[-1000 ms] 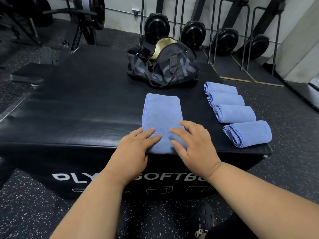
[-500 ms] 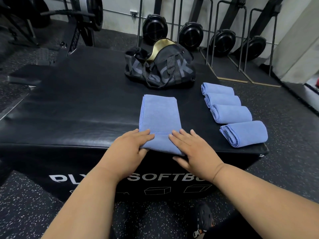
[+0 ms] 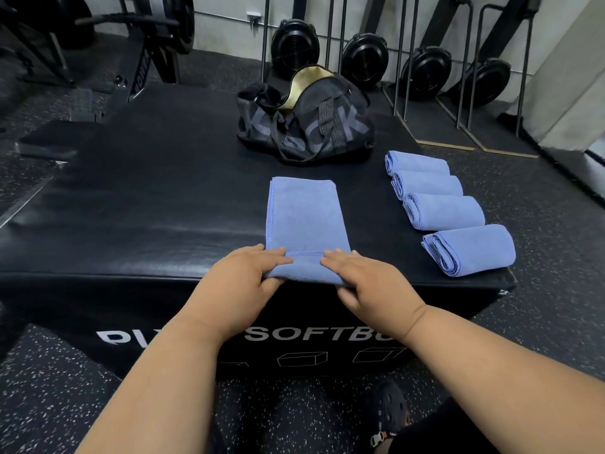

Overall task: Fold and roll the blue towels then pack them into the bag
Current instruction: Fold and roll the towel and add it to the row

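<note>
Left hand (image 3: 240, 276) and right hand (image 3: 366, 283) pinch folded towel (image 3: 304, 221) near edge, before bag (image 3: 304, 122); uneven pressure risks skewed, loose roll.

A black padded plyo box (image 3: 137, 204) stands on dark speckled rubber flooring (image 3: 540, 244). Behind it, black rowing machines (image 3: 425, 73) (stored upright) line a pale wall (image 3: 226, 18), under even indoor light.

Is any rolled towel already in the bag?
No: all four rolled towels lie in a row on the black box, apart from the bag, and none shows at its opening.
</note>
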`<state>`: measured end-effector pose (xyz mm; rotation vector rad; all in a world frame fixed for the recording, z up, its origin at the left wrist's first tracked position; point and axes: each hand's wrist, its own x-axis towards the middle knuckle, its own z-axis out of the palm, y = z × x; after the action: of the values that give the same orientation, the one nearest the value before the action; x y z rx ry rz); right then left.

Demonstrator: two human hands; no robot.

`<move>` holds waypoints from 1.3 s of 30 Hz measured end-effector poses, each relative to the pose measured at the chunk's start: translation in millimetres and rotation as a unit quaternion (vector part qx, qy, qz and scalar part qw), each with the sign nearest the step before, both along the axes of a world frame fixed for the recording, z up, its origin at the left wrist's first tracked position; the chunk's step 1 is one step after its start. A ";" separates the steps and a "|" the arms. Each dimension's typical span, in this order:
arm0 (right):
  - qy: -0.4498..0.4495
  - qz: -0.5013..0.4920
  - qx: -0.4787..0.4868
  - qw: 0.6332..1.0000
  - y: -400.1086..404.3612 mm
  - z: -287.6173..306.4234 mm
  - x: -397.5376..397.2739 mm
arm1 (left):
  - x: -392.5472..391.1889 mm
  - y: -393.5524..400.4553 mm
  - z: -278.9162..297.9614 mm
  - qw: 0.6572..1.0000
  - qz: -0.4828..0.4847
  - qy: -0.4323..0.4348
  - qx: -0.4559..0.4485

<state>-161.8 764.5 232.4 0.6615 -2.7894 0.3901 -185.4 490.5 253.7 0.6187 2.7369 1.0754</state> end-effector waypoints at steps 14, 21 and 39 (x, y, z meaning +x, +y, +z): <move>-0.210 -0.120 -0.315 0.918 0.5 38.5 -3.5 | -6.2 -3.9 4.7 0.991 0.083 -0.052 0.088; -0.255 -0.154 -0.360 0.884 4.2 33.4 -23.4 | -11.9 3.0 0.9 0.988 0.126 -0.057 0.074; -0.167 -0.216 -0.285 0.919 -4.7 13.9 -28.8 | -8.7 23.2 6.5 0.961 0.262 0.077 -0.034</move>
<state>-190.7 759.8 246.3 -0.1701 -2.7764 1.2409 -194.1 513.7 260.2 -0.0515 3.1536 1.0498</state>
